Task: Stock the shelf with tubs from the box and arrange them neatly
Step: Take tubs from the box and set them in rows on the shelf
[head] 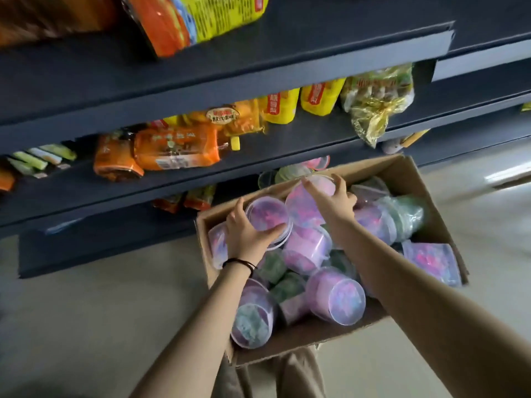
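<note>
Beyond the hands rise the dark shelves (218,79), their upper levels lined with snack packets (172,150). The bottom shelf (109,248) runs off to the left of the left hand. A few shelved tubs (290,172) already stand on it just past the right hand's fingertips, behind the far wall of the box.

Under both hands lies the open cardboard box (425,225), heaped with loose tubs (336,294), pink and green, tumbled on their sides and ends.

The left hand (247,234) is curled round the lid rim of the near tub (267,215), thumb on one side and fingers on the other. The right hand (333,198), just beyond it, has its fingers spread and hooked over the top of the far tub (301,208). Whether either tub is lifted free of the heap cannot be told.

The step in hand looks like drawing a pair of tubs out of the box. With the box so full, most of the stocking seems left to do. The next move calls for raising both tubs clear without dragging their neighbours. They then go over the far wall and are set upright in line beside those on the shelf.
</note>
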A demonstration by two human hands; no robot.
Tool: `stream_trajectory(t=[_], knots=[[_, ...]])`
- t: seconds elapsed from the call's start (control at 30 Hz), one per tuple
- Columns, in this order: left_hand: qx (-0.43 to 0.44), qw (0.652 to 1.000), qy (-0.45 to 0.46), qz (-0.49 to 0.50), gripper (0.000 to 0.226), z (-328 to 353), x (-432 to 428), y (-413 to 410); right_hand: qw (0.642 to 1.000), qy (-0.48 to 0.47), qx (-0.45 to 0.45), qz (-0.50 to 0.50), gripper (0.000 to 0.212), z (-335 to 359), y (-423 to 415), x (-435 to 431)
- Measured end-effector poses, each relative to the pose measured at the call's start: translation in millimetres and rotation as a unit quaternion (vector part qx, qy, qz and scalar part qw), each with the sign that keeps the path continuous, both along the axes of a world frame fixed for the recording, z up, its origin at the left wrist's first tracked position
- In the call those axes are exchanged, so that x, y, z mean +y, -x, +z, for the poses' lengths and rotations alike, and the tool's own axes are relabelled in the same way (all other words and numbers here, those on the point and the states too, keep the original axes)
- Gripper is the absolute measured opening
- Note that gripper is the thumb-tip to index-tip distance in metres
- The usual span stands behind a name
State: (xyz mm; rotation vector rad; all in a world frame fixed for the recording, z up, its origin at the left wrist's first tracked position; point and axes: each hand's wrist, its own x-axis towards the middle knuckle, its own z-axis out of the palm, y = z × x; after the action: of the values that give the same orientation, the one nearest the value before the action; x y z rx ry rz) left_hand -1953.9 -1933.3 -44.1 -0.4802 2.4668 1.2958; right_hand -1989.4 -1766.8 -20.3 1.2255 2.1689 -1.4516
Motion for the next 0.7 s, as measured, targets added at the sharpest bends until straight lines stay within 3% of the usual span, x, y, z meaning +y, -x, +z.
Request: stream_trajectory(t=[0.1,0.23,0.33,0.47,0.57,0.7], knots=[[-0.009,0.999,0.035,0.005,0.118,-27,14,4,0.999,-0.023,-0.044,0.009,0.078,-22,9,4],[-0.045,0.987,0.148,-0.037,0.132,-49,24,7,0.998,-0.042,-0.05,0.005,0.076,-43,16,7],[-0.05,0.978,0.193,-0.065,0.137,-54,29,8,0.999,0.005,-0.04,-0.006,0.081,-50,17,11],[-0.068,0.975,0.203,-0.06,0.135,-53,30,14,0.998,0.05,0.004,-0.028,0.072,-46,4,28],[-0.081,0.974,0.192,-0.086,0.13,-52,27,18,0.998,0.054,0.044,0.01,0.062,-41,-14,45],[-0.054,0.971,0.212,-0.1,0.122,-52,26,16,0.986,0.079,0.105,0.1,0.09,-37,-45,67]])
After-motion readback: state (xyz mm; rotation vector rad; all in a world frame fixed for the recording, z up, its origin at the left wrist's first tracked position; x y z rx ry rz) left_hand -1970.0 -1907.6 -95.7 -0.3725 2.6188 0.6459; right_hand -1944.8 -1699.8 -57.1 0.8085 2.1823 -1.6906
